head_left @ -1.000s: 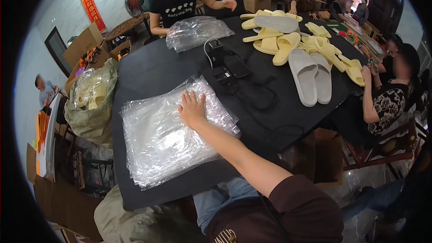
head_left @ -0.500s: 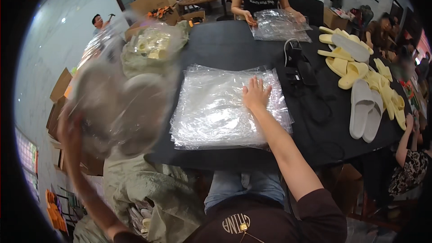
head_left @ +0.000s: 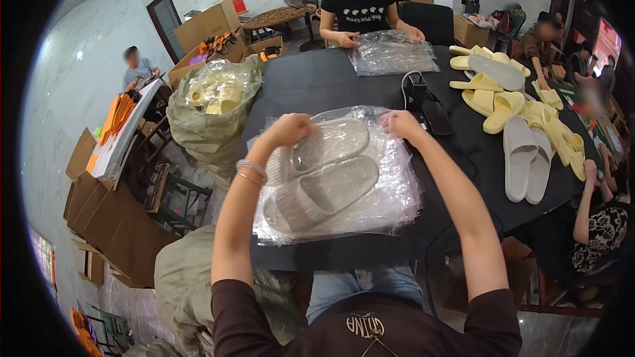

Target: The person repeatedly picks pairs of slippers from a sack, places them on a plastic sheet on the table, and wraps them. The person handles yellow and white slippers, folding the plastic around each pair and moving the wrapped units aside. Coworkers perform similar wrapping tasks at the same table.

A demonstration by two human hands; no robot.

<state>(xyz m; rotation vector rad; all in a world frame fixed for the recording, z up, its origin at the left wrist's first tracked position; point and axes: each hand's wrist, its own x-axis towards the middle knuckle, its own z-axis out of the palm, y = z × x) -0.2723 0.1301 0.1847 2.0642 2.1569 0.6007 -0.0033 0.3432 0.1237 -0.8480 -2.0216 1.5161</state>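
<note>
A pair of pale grey slides [head_left: 337, 185] lies inside a clear plastic bag, over a stack of clear plastic bags [head_left: 394, 205] on the black table. My left hand [head_left: 291, 129] is closed at the far left part of the slides' bag, its fingertips partly hidden. At the bag's far right corner, my right hand [head_left: 401, 123] pinches the thin film. Both forearms reach in from the near side, on either side of the slides.
Yellow slides [head_left: 506, 111] and loose grey slides [head_left: 527, 158] lie on the right. A black device [head_left: 423, 96] with a cable stands nearer the middle. Across the table [head_left: 297, 73] a person handles a clear bag [head_left: 393, 53]. Left stands a sack [head_left: 208, 125] of bagged yellow slides.
The bagged grey slides, blurred in my left hand at the left, are now over the stack. My right hand, flat on the stack before, now pinches the film.
</note>
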